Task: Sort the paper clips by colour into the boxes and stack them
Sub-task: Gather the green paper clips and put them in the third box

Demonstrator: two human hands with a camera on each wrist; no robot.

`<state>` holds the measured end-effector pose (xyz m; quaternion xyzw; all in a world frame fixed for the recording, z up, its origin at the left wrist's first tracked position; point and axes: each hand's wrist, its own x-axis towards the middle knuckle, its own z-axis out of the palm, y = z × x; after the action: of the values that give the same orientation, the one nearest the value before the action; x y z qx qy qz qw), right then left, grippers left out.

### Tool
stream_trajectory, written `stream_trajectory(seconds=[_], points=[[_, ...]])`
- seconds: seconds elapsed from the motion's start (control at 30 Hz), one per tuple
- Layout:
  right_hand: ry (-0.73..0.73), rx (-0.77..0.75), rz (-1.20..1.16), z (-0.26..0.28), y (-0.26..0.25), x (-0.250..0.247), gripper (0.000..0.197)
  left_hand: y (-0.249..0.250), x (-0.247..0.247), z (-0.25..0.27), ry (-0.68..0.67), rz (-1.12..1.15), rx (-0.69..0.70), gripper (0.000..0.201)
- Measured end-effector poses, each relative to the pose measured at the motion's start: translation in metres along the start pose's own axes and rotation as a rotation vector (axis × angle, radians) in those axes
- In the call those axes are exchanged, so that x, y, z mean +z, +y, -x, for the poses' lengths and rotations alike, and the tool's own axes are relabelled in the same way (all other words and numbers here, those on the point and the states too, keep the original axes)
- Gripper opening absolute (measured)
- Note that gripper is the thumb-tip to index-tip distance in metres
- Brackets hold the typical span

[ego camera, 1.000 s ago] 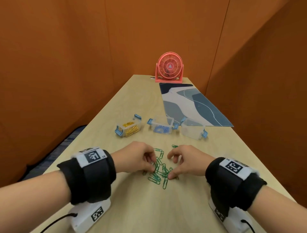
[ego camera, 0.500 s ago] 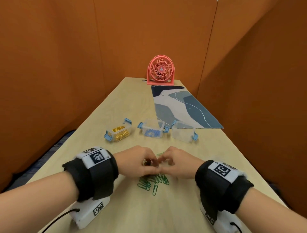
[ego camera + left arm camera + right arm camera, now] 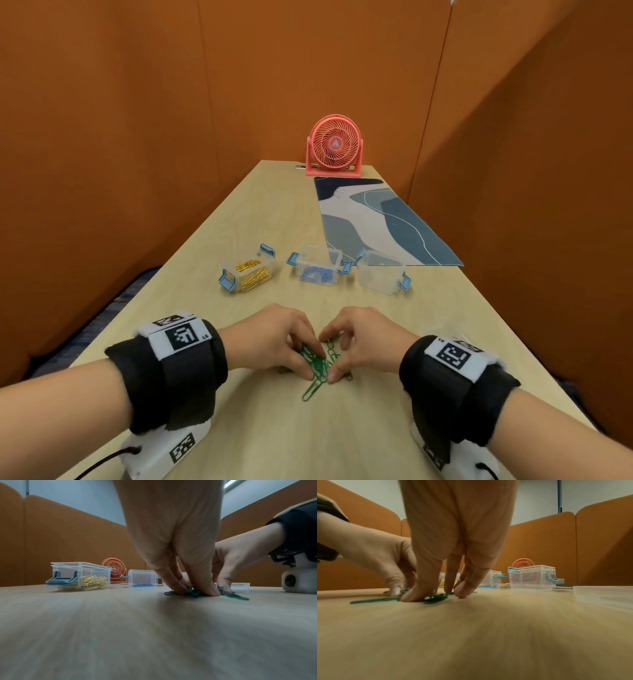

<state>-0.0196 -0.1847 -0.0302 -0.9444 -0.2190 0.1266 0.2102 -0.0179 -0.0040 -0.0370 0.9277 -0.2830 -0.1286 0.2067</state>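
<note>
Two hands down on the table [image 3: 239,428], and it's all about the green clips [image 3: 320,368] now! The left hand [image 3: 274,337] and right hand [image 3: 364,339] come in from either side, fingertips curled and pressed to the wood, squeezing the loose heap into one tight bunch between them. Both sets of fingers are bent in around the pile and touching it; whether any clip is truly off the table yet, I cannot tell. One clip pokes out toward the near edge, outside the pinch.

Further up the table sit three open boxes in a row: gold box [image 3: 247,273] filled, blue box [image 3: 319,269] with its share, and the empty box [image 3: 381,277] on the right, surely the green one's home.

These clips look light, thin, stiff and slick on smooth wood. Expect them to skate away or tangle, and to lie too flat for a fingertip to get under. Best bet by my reading: keep them bunched, pinch the heap across its middle from both sides, and scoop low so the bottom ones come too. That stray will likely need a second trip.
</note>
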Motion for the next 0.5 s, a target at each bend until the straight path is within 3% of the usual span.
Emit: stream_trajectory(seconds=[0.17,0.5], points=[[0.035,-0.018,-0.064,-0.004,-0.004,0.003,0.022,-0.001,-0.002,-0.005,0.041,0.025,-0.019,0.019],[0.091,-0.002,-0.037,-0.007,-0.001,0.002,0.020,-0.001,-0.009,-0.020,0.088,0.102,-0.075,0.017]])
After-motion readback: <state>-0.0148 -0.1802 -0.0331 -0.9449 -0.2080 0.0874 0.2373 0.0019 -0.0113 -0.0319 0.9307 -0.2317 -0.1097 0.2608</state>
